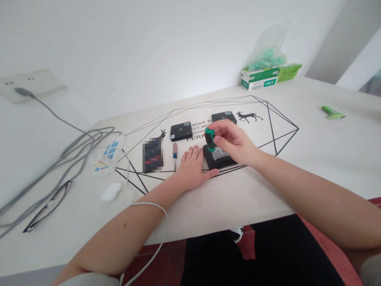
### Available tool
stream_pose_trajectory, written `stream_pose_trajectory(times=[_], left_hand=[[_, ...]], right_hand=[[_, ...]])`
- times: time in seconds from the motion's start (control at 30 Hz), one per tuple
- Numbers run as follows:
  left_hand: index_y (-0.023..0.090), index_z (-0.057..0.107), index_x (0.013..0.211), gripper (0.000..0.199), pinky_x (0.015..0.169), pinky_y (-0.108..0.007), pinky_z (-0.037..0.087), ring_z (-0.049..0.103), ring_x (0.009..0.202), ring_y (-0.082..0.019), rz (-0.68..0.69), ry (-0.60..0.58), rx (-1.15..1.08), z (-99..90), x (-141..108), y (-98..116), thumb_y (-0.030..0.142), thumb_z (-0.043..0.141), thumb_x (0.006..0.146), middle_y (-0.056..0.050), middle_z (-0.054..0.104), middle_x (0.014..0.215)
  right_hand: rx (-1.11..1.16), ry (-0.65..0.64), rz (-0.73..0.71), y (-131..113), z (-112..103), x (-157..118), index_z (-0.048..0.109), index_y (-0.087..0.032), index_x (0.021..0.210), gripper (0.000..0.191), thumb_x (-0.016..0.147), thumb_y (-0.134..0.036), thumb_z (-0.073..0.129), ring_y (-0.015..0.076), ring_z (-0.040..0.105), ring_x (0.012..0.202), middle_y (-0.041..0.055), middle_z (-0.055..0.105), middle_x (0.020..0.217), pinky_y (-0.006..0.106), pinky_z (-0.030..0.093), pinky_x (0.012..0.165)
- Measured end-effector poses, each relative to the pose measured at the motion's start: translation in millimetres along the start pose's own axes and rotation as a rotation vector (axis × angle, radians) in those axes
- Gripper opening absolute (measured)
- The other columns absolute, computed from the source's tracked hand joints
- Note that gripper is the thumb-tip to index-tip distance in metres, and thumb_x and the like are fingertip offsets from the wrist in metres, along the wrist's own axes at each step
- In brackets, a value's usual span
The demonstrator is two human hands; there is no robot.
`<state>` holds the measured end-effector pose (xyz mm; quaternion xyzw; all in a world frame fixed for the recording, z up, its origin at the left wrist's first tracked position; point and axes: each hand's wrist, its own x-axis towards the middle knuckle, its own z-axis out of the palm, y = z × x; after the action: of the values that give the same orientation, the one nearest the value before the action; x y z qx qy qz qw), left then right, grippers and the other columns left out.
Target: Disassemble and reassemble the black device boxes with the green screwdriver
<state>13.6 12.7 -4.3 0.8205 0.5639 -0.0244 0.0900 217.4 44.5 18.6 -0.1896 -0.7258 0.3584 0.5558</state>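
I see a white tabletop (333,139) printed with black lines (272,127) and deer (249,116) against a pale wall (149,51), red floor (175,254) beneath; the right hand (235,141) grips a green-and-black screwdriver (210,139) over a black box (212,162) there, the left hand (192,171) spread flat beside it

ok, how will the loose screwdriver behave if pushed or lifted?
Loose screwdriver may roll: its handle looks roundish. Likely stiff, given the slim metal-looking shaft. Probably handle-heavy, being far thicker there.
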Motion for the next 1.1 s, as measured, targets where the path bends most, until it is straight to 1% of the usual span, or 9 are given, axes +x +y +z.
stream_pose_trajectory(times=[0.13,0.3,0.37,0.5,0.63,0.73,0.87,0.97,1.1], left_hand=[[0.004,0.02,0.168,0.115,0.133,-0.057,0.016,0.005,0.166,-0.042,-0.013,-0.016,0.002,-0.1,0,0,0.088,0.038,0.093,-0.026,0.009,0.178],[0.001,0.02,0.168,0.115,0.134,-0.054,0.013,0.004,0.167,-0.041,-0.026,-0.043,0.01,-3.9,-1,4,0.086,0.039,0.094,-0.026,0.007,0.178],[0.001,0.019,0.169,0.115,0.134,-0.054,0.012,0.003,0.167,-0.041,-0.036,-0.052,0.012,-4.7,-1,5,0.086,0.039,0.094,-0.026,0.006,0.178],[0.003,0.02,0.169,0.114,0.133,-0.055,0.014,0.004,0.167,-0.042,-0.032,-0.044,0.012,-3.3,-1,3,0.086,0.04,0.094,-0.025,0.007,0.178],[0.003,0.021,0.168,0.114,0.133,-0.055,0.015,0.006,0.167,-0.042,-0.025,-0.024,0.018,-1.5,0,1,0.087,0.038,0.093,-0.026,0.008,0.178],[0.003,0.021,0.168,0.115,0.133,-0.054,0.015,0.007,0.166,-0.042,-0.021,-0.017,0.013,-1.1,0,2,0.088,0.037,0.093,-0.026,0.009,0.178],[0.006,0.022,0.169,0.112,0.132,-0.054,0.017,0.01,0.166,-0.043,-0.032,-0.014,0.027,-0.8,1,2,0.088,0.038,0.094,-0.025,0.01,0.178],[0.005,0.022,0.169,0.11,0.132,-0.054,0.018,0.01,0.166,-0.042,-0.029,-0.012,0.041,-0.1,1,2,0.086,0.039,0.095,-0.025,0.01,0.178],[0.005,0.022,0.169,0.111,0.133,-0.054,0.018,0.008,0.166,-0.042,-0.03,-0.019,0.037,-0.3,0,1,0.086,0.039,0.095,-0.025,0.01,0.178]], right_hand=[[-0.075,-0.006,-0.036,-1,-1,1,0.063,-0.029,0.13,0.031,0.103,-0.044,0.063,0.0155,0.064,0.09,0.005,0.069,0.115,0.032,0.056,0.077],[-0.109,-0.013,-0.051,-2,-2,0,0.062,-0.03,0.131,0.029,0.104,-0.041,0.061,0.014,0.06,0.083,0.0038,0.068,0.112,0.032,0.055,0.075],[-0.093,-0.017,-0.056,0,-2,0,0.06,-0.03,0.131,0.029,0.104,-0.04,0.061,0.0138,0.06,0.084,0.0033,0.067,0.112,0.032,0.055,0.076],[-0.078,-0.01,-0.042,2,0,1,0.056,-0.031,0.129,0.038,0.096,-0.041,0.073,0.0164,0.066,0.097,0.0031,0.065,0.113,0.031,0.056,0.078],[-0.095,0.102,-0.02,0,-7,5,0.055,-0.031,0.126,0.039,0.094,-0.043,0.074,0.0169,0.066,0.096,0.0023,0.064,0.108,0.032,0.057,0.078],[-0.157,0.24,-0.021,2,-22,11,0.053,-0.033,0.127,0.039,0.094,-0.041,0.073,0.018,0.065,0.093,0.0019,0.063,0.107,0.033,0.057,0.076],[-0.289,0.367,-0.048,17,-43,18,0.055,-0.033,0.126,0.038,0.092,-0.033,0.071,0.0183,0.065,0.089,0.0011,0.065,0.105,0.035,0.057,0.072],[-0.325,0.408,-0.036,28,-48,20,0.055,-0.033,0.126,0.041,0.088,-0.028,0.071,0.0177,0.065,0.087,0.0002,0.068,0.103,0.034,0.057,0.069],[-0.335,0.423,-0.02,34,-46,18,0.056,-0.033,0.126,0.043,0.087,-0.024,0.071,0.0174,0.066,0.085,0.0001,0.069,0.103,0.034,0.058,0.067]])
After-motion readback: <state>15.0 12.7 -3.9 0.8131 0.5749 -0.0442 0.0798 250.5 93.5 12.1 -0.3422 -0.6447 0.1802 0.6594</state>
